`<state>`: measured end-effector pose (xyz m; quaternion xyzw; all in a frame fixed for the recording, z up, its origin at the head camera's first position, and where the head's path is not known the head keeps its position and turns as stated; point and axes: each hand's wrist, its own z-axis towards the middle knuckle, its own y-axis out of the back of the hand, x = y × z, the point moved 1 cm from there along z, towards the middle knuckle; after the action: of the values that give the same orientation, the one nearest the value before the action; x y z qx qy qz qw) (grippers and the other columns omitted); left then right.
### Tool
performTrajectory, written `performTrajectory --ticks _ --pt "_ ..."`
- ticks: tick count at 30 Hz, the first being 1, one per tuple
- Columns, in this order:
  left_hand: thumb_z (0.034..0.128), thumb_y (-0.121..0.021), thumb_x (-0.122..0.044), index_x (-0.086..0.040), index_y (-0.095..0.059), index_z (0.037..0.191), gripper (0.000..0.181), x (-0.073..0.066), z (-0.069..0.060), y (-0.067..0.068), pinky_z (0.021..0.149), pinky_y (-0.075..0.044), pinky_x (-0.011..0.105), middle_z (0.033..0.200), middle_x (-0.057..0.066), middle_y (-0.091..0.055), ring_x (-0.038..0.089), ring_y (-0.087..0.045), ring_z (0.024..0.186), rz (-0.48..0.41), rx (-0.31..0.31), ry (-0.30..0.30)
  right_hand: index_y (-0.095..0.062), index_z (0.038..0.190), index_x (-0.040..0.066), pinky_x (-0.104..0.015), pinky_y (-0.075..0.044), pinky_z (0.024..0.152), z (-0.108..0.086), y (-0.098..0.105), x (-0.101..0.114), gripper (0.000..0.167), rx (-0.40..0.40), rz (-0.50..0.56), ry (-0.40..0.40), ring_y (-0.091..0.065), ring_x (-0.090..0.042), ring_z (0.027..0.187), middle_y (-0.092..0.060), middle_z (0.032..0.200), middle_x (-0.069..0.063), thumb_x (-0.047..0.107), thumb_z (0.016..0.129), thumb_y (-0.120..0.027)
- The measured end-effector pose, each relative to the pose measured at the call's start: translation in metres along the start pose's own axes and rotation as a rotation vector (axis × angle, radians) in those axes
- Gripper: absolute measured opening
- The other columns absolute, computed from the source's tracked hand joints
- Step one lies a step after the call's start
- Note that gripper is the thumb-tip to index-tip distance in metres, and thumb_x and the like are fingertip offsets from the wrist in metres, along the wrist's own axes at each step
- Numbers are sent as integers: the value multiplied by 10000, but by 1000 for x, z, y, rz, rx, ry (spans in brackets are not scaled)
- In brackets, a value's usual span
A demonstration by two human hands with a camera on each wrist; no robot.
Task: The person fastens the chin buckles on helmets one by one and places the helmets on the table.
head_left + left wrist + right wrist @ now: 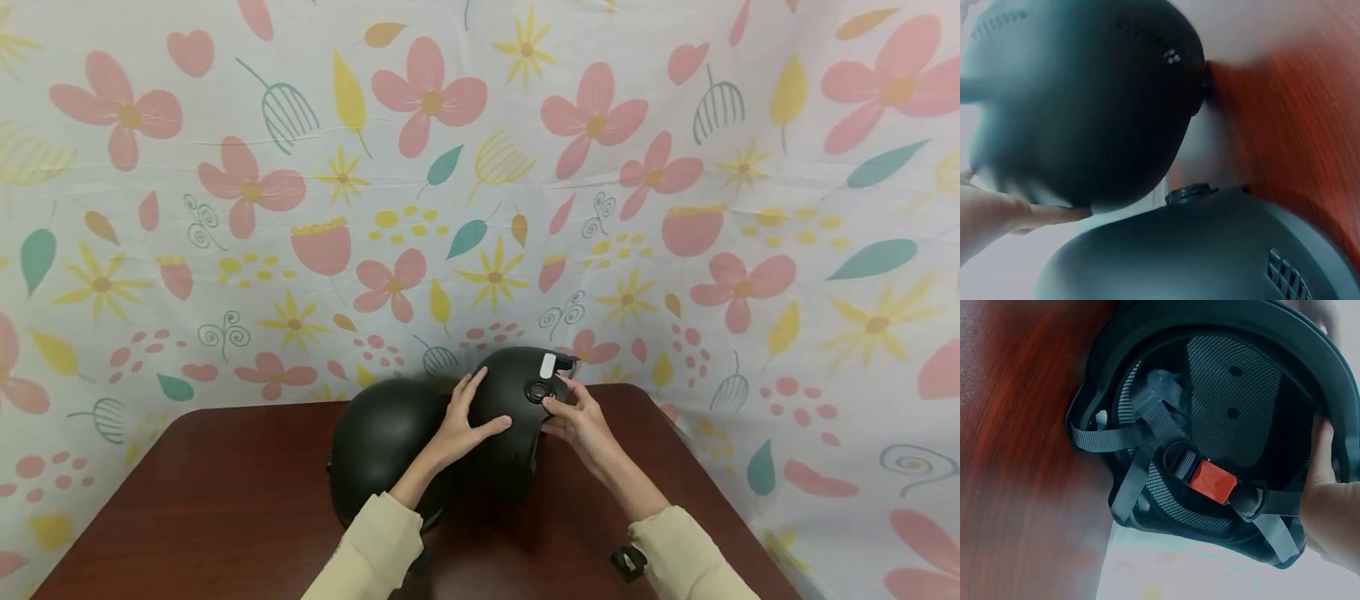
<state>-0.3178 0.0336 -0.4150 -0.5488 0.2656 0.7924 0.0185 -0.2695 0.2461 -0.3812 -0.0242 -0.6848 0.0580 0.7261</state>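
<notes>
Two black helmets are side by side on the dark red-brown table. My left hand (457,429) lies with spread, nearly straight fingers against the dome of the right-hand helmet (508,383). With thumb and fingers, my right hand (588,425) grips that helmet's right rim, near a round fitting (537,391) and a white label (548,365). This helmet is tilted, its opening facing right. Inside it, the right wrist view shows grey straps (1107,440), a red buckle (1213,481) and mesh lining (1229,406). The other helmet (386,442) rests below my left forearm.
The table (217,475) reaches back to a wall covered by a white cloth (480,192) printed with flowers and leaves. A small black object (628,563) is by my right sleeve. In the left wrist view, the second helmet (1179,250) is close to the tilted one.
</notes>
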Motion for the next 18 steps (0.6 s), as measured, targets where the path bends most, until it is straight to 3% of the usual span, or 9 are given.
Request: performTrajectory --ticks 4,7,18 --pt "807 -715 -573 -336 -77 1577 1029 7 2 6 1105 -213 713 1651 128 12 430 -50 1511 -63 28 73 -173 1506 64 -257 -559 804 2 2 -1 633 26 6 -4 -711 -61 813 -692 903 123 143 994 -536" --pt "797 -729 -566 -351 -75 1575 1039 10 3 5 1093 -224 720 1647 150 20 450 -58 1504 -81 24 87 -196 1479 95 -269 -562 805 4 7 -1 580 59 27 -4 -714 -72 806 -701 904 116 139 1001 -522" --pt "796 -737 -554 -351 -100 1572 1024 9 7 -1 1117 -210 699 1653 107 -50 409 -88 1513 -85 -11 23 -324 1330 232 -273 -571 742 9 17 -1 374 137 174 -10 -724 -102 778 -723 915 79 80 1017 -461"
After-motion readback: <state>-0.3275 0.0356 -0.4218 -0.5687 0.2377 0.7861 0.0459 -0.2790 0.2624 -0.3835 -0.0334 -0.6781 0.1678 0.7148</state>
